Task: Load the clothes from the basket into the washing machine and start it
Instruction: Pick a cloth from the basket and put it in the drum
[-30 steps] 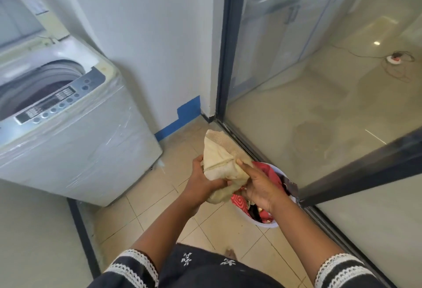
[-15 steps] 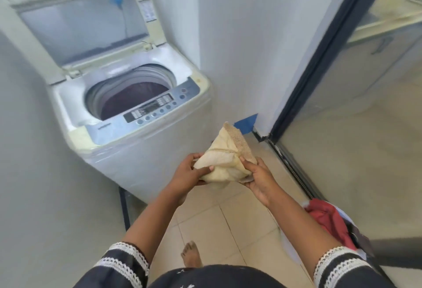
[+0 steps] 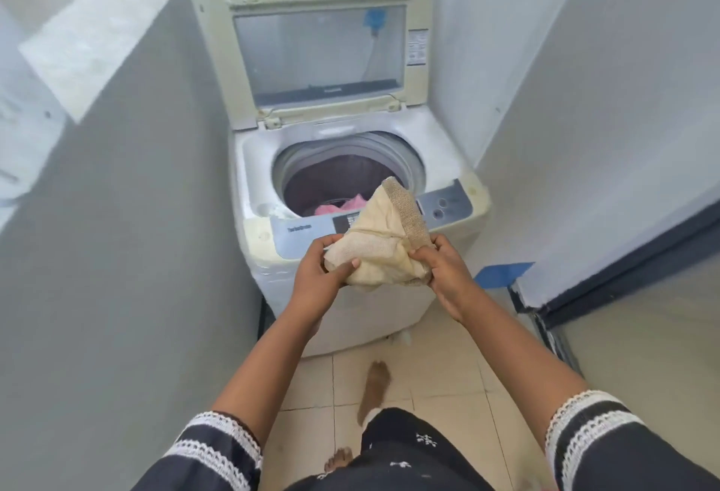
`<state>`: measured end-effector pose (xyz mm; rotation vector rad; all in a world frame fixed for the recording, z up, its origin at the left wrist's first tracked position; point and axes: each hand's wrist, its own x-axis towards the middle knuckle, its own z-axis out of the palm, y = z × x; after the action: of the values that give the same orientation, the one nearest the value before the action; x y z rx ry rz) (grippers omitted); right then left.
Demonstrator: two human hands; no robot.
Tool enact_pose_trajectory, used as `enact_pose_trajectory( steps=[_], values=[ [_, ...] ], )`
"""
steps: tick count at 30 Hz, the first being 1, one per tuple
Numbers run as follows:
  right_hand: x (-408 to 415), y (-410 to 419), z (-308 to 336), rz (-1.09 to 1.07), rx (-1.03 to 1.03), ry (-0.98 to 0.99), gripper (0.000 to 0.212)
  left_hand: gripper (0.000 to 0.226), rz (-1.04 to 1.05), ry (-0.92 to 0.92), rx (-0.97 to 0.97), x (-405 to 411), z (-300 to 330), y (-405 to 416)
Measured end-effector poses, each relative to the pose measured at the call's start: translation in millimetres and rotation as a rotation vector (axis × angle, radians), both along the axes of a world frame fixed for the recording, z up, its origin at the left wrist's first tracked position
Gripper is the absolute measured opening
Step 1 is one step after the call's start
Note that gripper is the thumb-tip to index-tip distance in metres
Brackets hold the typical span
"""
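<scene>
I hold a bundled cloth (image 3: 383, 247) before the washing machine (image 3: 350, 276) (lid (image 3: 317, 50) raised behind), a garment (image 3: 343, 205) inside its drum.

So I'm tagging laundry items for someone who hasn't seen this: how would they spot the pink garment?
Find the white top-loading washing machine against the back wall, its lid raised. Look down into the dark drum: the pink garment lies at the bottom, near the front rim. It is the only thing visible inside, unlike the cream cloth held outside, in front of the machine.

Head view: worn on the head, facing forward and down, near the washing machine (image 3: 350, 186) straight ahead.
Shared: single view.
</scene>
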<state>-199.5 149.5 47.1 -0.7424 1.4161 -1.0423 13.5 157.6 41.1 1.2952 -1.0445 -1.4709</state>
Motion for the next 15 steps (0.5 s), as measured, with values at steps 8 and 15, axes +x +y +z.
enact_pose_trajectory(
  steps=[8, 15],
  values=[
    [24, -117, -9, 0.161, -0.014, 0.109, 0.036, 0.036, 0.191, -0.021, 0.002, 22, 1, -97],
    [29, -220, -30, 0.233, 0.051, 0.235, 0.045, 0.036, 0.161, -0.246, 0.009, 23, -17, -187]
  ],
)
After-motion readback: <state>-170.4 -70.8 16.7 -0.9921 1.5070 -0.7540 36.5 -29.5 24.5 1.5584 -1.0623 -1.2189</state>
